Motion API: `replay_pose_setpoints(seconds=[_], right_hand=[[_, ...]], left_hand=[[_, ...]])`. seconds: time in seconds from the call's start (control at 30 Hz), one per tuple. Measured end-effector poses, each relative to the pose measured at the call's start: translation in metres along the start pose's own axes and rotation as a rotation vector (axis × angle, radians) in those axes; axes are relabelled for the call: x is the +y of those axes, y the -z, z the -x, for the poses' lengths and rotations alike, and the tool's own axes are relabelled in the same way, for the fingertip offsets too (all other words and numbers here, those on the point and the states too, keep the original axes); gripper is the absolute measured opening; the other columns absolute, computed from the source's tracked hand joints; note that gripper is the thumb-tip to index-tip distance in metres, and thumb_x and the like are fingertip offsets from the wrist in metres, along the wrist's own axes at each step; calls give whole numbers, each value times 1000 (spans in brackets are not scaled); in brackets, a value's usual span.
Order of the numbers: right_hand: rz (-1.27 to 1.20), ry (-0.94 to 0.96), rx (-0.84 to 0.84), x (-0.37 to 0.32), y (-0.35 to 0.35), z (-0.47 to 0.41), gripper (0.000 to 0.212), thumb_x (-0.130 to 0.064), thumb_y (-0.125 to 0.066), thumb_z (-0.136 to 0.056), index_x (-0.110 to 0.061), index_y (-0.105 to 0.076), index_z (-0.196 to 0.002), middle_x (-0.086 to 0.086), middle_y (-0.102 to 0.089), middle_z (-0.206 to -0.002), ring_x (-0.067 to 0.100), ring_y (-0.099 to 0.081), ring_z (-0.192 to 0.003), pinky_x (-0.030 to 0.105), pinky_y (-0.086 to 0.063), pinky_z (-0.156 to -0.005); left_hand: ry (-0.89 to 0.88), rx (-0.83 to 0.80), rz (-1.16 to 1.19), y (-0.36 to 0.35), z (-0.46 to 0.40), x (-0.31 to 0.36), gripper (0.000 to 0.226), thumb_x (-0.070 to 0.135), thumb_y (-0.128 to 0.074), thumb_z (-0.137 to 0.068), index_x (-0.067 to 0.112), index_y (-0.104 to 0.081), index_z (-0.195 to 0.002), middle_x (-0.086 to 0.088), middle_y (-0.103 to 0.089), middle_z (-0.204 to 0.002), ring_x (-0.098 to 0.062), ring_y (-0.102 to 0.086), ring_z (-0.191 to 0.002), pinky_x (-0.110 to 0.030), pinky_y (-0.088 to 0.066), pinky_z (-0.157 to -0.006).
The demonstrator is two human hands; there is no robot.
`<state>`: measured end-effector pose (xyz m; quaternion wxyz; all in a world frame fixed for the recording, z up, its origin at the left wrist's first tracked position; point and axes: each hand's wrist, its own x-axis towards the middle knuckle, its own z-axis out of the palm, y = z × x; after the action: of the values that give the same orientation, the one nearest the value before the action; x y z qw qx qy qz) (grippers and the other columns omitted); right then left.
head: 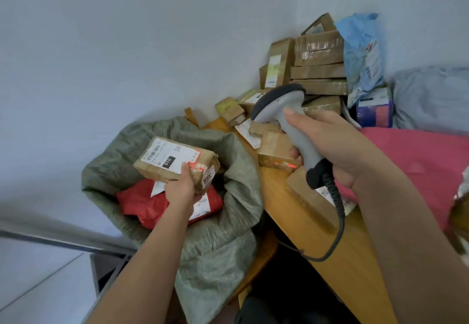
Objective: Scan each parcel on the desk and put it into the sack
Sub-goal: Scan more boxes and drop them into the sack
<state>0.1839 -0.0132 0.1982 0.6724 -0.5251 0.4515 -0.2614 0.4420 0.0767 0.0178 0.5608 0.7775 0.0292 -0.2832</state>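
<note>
A person's left hand (181,189) is holding a taped box (175,160) over the open mouth of a green sack (223,242), thumb curled onto the white label and the other fingers wrapped beneath, while the right hand (330,151) is gripping a grey scanner (286,120) above the desk (317,229), fingers closed round its handle. A red glow is falling on the corner of the box's label and again on a box (276,151) lying on the desk, so the beam may be catching the wrong barcode and logging a parcel that is not the one going in. A red bag (144,204) is already lying inside the sack, just under the held box. The sack's rim is sagging against the desk edge, and a box let go off-centre could be glancing off the fold and dropping to the floor. The scanner's coiled cable (337,212) is trailing across a box (312,196) near the desk edge, where a tug could be dragging it off. Behind, a stack of boxes (319,64) and a blue bag (363,54) are leaning against the wall, awaiting their turn.
</note>
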Motion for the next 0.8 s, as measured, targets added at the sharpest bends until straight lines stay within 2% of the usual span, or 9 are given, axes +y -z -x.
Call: replay_pose_setpoints(seconds=[0.1,0.17,0.27,0.37,0.53,0.6,0.7,0.8], right_hand=[[-3,-11,13,-3,-18,-11,43,-39,-58,-97,1,-60,-114,7,-54,-66,8,-53,-44,20,-42,-39],[6,-13,41,-4,-27,-19,42,-40,-58,-97,-1,-61,-114,11,-57,-74,9,-53,-46,21,-43,-41],[0,-19,94,-7,-35,-28,38,-40,-59,-96,-5,-61,-113,12,-58,-81,11,-54,-50,23,-45,-44],[-22,-28,166,-12,-33,-34,32,-38,-59,-97,-8,-61,-109,8,-54,-81,10,-54,-49,20,-45,-42],[-33,-17,302,-21,-19,-38,25,-38,-59,-96,-14,-61,-104,8,-56,-90,9,-56,-51,22,-47,-46],[-46,-3,344,-21,-10,-38,25,-37,-60,-96,-13,-61,-103,8,-56,-87,11,-55,-52,27,-45,-51],[-26,-5,405,-17,9,-36,26,-36,-60,-96,-12,-61,-104,7,-55,-76,14,-54,-53,31,-45,-52],[12,-8,459,-14,34,-41,30,-34,-59,-97,-8,-60,-110,9,-56,-74,15,-53,-54,30,-45,-51]], left_hand=[[-12,12,98,7,-23,13,53,45,-60,-92,2,-49,-119,-12,-60,-116,-23,-64,-88,-34,-57,-64],[7,-37,95,4,-31,20,54,42,-58,-93,4,-46,-129,-5,-58,-108,-24,-62,-93,-30,-55,-67],[17,-136,6,-6,-42,27,49,24,-55,-95,5,-38,-138,-1,-50,-88,-25,-57,-86,-28,-50,-64],[-35,-259,-162,-24,-48,33,34,12,-50,-96,5,-41,-127,-7,-51,-90,-25,-54,-80,-27,-50,-61],[-129,-499,-415,-69,-42,43,42,16,-56,-95,7,-43,-134,-9,-57,-107,-23,-63,-89,-34,-57,-77],[-191,-592,-548,-91,-37,45,46,19,-58,-93,7,-43,-135,-6,-57,-106,-23,-62,-96,-40,-55,-89],[-339,-713,-729,-128,-26,41,39,21,-58,-94,9,-44,-128,4,-54,-96,-15,-58,-89,-32,-50,-83],[-538,-804,-864,-162,-14,33,43,18,-64,-90,12,-48,-129,6,-55,-111,-16,-57,-108,-25,-44,-79]])
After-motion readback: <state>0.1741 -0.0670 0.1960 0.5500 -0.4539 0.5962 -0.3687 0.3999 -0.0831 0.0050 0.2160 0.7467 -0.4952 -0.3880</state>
